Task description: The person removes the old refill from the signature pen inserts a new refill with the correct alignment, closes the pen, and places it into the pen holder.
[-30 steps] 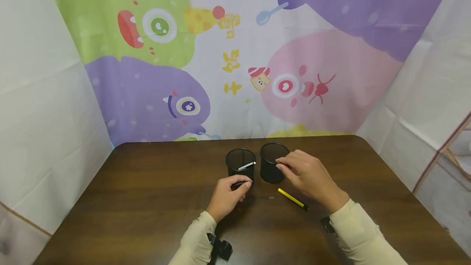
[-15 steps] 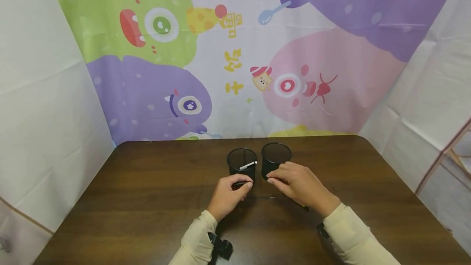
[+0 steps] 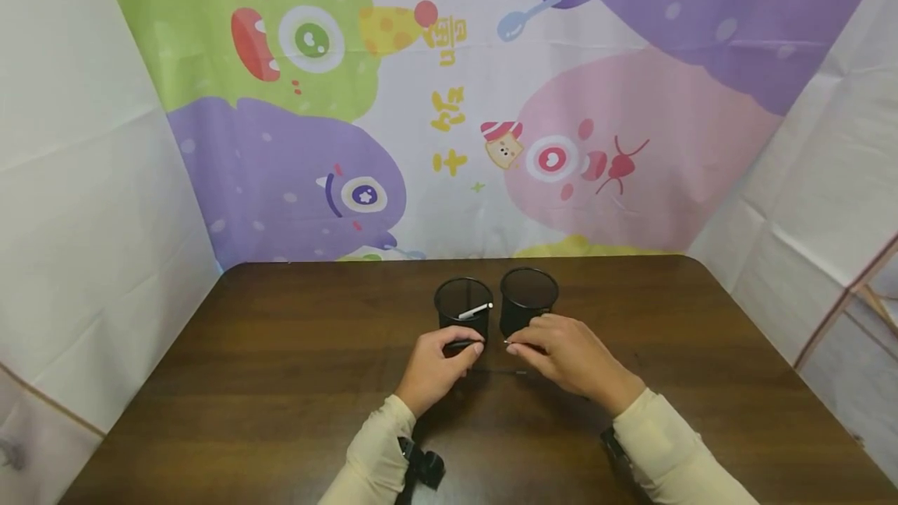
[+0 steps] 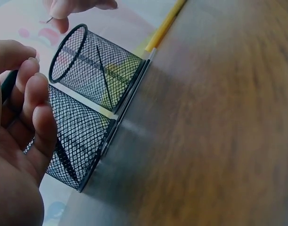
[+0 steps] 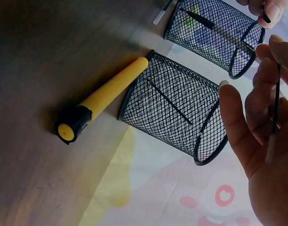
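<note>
My left hand (image 3: 436, 365) pinches a short black pen part (image 4: 9, 85) before the left mesh pen holder (image 3: 463, 301); most of it is hidden by the fingers. My right hand (image 3: 571, 353) pinches a thin dark pen refill (image 5: 276, 101) with a translucent end, its metal tip pointing towards the left hand. The hands are close together but apart, in front of both holders. A white and black pen (image 3: 475, 310) leans in the left holder. Through the mesh of the right holder (image 5: 174, 108) shows a thin dark stick (image 5: 169, 101).
Another thin refill (image 3: 501, 372) lies on the brown table (image 3: 281, 380) below the hands. Near the right holder is a yellow marker (image 5: 113, 87) with a black end, hidden behind my right hand in the head view. A cartoon cloth (image 3: 449, 139) stands behind.
My right hand has come left and down from the right holder's rim to face the left hand, covering the yellow marker in the head view. The left hand stays almost still.
</note>
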{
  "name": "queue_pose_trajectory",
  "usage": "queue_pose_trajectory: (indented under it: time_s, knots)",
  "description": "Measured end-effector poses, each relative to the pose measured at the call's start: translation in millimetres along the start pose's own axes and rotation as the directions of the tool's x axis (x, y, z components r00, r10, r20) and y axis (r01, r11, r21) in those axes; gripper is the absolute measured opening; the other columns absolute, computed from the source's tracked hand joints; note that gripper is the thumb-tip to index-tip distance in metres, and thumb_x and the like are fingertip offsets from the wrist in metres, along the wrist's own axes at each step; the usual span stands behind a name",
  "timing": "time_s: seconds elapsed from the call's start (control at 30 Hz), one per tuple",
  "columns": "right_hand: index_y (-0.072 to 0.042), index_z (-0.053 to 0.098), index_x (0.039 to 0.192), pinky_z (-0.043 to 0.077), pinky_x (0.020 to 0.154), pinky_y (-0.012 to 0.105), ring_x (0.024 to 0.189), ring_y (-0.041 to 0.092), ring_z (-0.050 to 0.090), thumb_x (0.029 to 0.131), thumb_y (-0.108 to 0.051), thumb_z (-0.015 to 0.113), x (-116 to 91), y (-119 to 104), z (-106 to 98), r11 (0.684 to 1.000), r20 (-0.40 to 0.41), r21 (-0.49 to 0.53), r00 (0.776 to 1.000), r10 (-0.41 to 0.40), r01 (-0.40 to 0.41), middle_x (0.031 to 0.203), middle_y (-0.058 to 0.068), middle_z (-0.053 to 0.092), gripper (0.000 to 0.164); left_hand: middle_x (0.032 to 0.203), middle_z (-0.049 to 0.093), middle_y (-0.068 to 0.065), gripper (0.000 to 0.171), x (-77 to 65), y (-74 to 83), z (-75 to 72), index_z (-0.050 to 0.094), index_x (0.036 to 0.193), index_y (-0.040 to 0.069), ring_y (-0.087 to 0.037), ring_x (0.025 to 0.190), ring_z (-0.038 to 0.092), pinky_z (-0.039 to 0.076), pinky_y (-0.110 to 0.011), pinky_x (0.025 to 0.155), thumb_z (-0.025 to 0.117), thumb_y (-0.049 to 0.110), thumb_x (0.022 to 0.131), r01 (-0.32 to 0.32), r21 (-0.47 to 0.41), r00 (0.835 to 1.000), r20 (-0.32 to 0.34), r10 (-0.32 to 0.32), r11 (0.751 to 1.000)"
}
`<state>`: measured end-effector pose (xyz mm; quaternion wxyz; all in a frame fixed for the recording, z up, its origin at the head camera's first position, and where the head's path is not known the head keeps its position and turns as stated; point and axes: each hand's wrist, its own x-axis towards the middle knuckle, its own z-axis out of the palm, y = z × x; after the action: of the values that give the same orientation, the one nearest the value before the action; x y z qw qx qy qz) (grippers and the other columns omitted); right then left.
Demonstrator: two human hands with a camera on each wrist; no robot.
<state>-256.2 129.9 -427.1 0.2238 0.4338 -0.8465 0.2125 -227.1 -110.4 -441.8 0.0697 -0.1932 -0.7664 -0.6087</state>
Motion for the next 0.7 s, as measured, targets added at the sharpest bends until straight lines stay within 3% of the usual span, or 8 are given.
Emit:
queue_pose_trajectory:
  time_s: [0.2, 0.43, 0.7]
  knots:
    - [-0.017, 0.079, 0.104, 0.057, 0.071, 0.029, 0.083, 0.002, 0.068, 0.094, -0.023, 0.072, 0, 0, 1, 0.999, 0.014, 0.041, 1.0, 0.019, -0.019, 0.098, -0.011, 0.074, 0.013, 0.082, 0.066, -0.006, 0.013, 0.9, 0.1, 0.5, 0.073, 0.104, -0.001, -0.018, 0.062, 0.06, 0.052, -0.024, 0.058, 0.071, 0.002, 0.092, 0.009, -0.017, 1.0, -0.007, -0.01, 1.0]
    - [-0.013, 0.079, 0.1, 0.048, 0.06, 0.024, 0.064, -0.001, 0.052, 0.091, -0.015, 0.068, 0, -4, 3, 0.996, 0.059, -0.01, 0.994, 0.093, -0.093, 0.082, -0.011, 0.066, 0.014, 0.086, 0.068, -0.008, 0.013, 1.2, -1.2, 0.6, 0.073, 0.104, -0.001, -0.013, 0.06, 0.059, 0.052, -0.024, 0.058, 0.071, 0.002, 0.091, 0.008, -0.006, 1.0, -0.001, -0.008, 1.0]
    - [-0.011, 0.078, 0.103, 0.048, 0.06, 0.023, 0.063, 0.0, 0.049, 0.093, -0.014, 0.068, 4, -8, 4, 0.996, 0.096, -0.013, 0.991, 0.088, -0.087, 0.081, -0.01, 0.063, 0.015, 0.084, 0.068, -0.005, 0.013, 6.9, -29.5, 4.0, 0.074, 0.105, 0.004, -0.012, 0.06, 0.058, 0.052, -0.024, 0.057, 0.073, 0.006, 0.092, 0.026, -0.005, 1.0, 0.004, -0.026, 1.0]
